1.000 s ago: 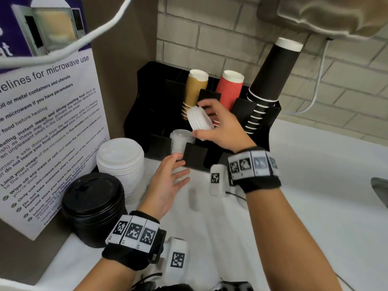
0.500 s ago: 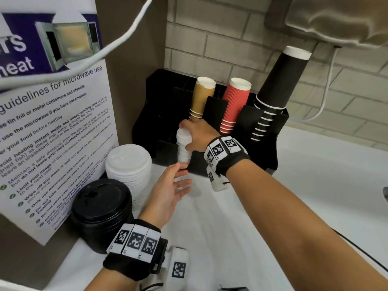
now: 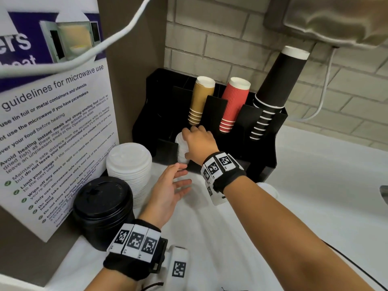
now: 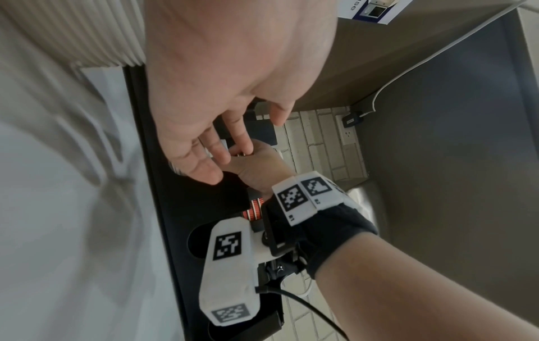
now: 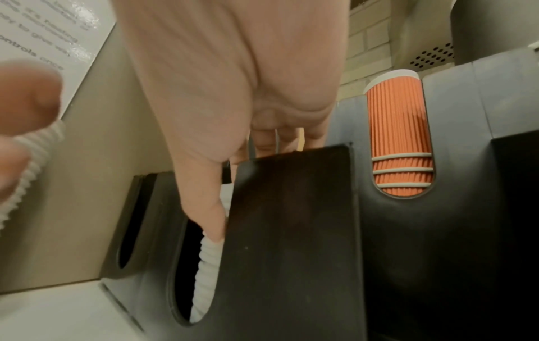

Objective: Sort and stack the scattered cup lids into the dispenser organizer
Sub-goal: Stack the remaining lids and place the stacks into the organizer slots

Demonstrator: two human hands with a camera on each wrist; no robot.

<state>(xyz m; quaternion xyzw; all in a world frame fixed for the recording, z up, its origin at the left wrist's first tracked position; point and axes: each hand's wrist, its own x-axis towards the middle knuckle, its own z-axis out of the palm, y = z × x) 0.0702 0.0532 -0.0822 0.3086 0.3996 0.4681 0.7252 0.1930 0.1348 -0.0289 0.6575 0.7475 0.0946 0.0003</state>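
The right hand [image 3: 199, 143] is laid over the top of a stack of small white ribbed plastic lids [image 3: 181, 151] seated in a front slot of the black plastic dispenser organizer [image 3: 262, 148], thumb down its side, fingers curled round it; the slot walls sit close on both sides; the left hand [image 3: 168, 194] is held just below, palm up, fingers relaxed, holding nothing; to its left, a stack of larger white lids [image 3: 129, 164] and a stack of black domed lids [image 3: 102, 206] crowd the white counter [image 3: 315, 196]; free surface is seen under the right forearm.
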